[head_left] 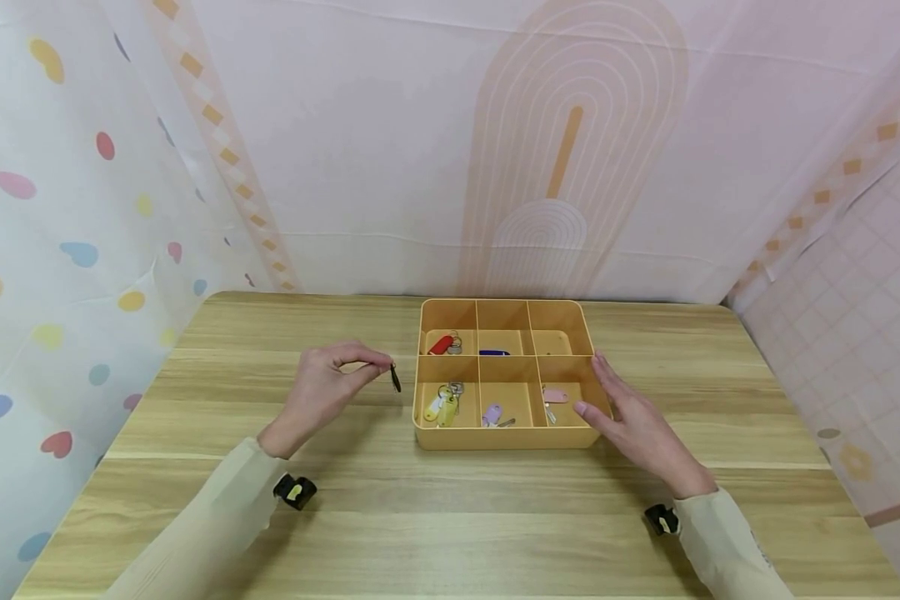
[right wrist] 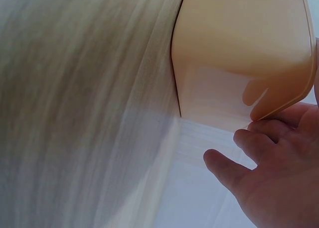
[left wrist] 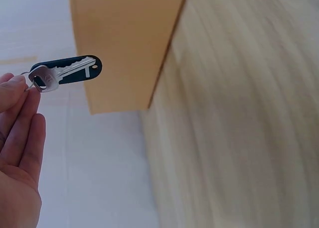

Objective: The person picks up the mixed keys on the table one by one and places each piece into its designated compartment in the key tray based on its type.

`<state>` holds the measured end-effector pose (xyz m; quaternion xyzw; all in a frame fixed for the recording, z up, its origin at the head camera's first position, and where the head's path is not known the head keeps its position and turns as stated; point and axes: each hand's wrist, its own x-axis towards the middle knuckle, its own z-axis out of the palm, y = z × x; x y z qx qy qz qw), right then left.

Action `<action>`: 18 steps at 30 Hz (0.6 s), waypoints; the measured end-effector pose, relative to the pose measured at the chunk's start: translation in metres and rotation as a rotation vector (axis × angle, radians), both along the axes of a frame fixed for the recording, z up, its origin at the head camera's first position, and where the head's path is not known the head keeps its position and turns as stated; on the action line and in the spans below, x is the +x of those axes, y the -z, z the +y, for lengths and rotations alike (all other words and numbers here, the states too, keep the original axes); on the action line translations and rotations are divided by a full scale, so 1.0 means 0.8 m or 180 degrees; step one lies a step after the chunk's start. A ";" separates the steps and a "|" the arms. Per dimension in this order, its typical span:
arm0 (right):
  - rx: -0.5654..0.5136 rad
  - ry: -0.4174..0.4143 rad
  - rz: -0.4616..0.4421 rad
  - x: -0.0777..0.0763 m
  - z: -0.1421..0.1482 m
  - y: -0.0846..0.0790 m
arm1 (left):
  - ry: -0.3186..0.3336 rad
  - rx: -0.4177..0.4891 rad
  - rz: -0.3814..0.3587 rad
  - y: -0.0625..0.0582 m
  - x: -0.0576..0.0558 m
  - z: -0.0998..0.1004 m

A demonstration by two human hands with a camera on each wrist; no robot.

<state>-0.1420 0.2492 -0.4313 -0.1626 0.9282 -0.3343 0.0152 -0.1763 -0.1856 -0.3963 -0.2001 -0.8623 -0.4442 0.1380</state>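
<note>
My left hand (head_left: 328,383) pinches the ring of a key (left wrist: 46,78) with a black key tag (left wrist: 93,71), held in the air just left of the divided box (head_left: 506,439). At the box's right side is my right hand (head_left: 641,429), thumb over the front right compartment and other fingers along the outer wall. A red key tag (head_left: 442,344) lies in the back left compartment, a blue tag (head_left: 493,352) in the back middle. In front, yellow tags (head_left: 447,410) lie left, a purple tag (head_left: 492,413) middle and a pink tag (head_left: 556,396) right.
The orange box stands on a wood-grain table (head_left: 450,525), near its back edge. A pale patterned cloth (head_left: 375,150) hangs behind, and a dotted cloth (head_left: 67,217) on the left. Each sleeve has a small black device (head_left: 295,492) at the wrist.
</note>
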 end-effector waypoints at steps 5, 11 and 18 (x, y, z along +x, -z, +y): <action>0.0000 -0.0001 0.0011 0.000 0.000 0.000 | -0.0005 0.0003 0.0181 -0.007 0.001 0.003; -0.0010 -0.0001 0.0010 0.000 0.000 0.000 | 0.0051 -0.0012 0.0141 -0.017 0.006 0.012; -0.0017 -0.0012 0.0011 0.000 0.000 0.000 | 0.0175 -0.0028 0.0164 -0.030 0.008 0.032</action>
